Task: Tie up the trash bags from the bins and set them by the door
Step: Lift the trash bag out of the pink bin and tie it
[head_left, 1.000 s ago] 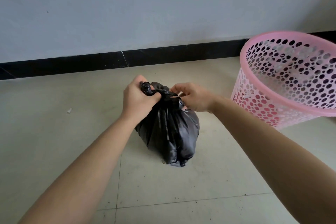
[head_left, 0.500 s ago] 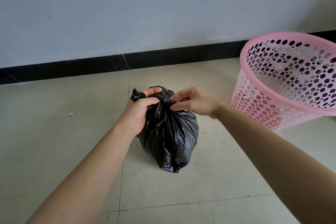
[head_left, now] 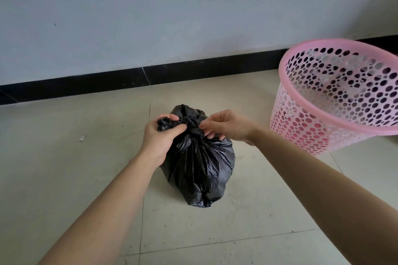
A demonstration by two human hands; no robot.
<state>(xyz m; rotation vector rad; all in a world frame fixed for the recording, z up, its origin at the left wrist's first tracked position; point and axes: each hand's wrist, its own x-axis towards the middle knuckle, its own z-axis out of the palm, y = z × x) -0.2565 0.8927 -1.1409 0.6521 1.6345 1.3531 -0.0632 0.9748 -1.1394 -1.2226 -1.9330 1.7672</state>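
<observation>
Black bag point(head_left: 200, 170), seemingly knotted, contents hidden, near bin point(head_left: 297, 129).

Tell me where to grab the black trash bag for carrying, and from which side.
Grip the black trash bag at its bunched neck, just under the knot, coming from above. The plastic narrows there into a handful, while the body below is wide and slack.

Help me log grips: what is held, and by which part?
The black trash bag: left hand grips its twisted top end, right hand pinches the knot.
</observation>
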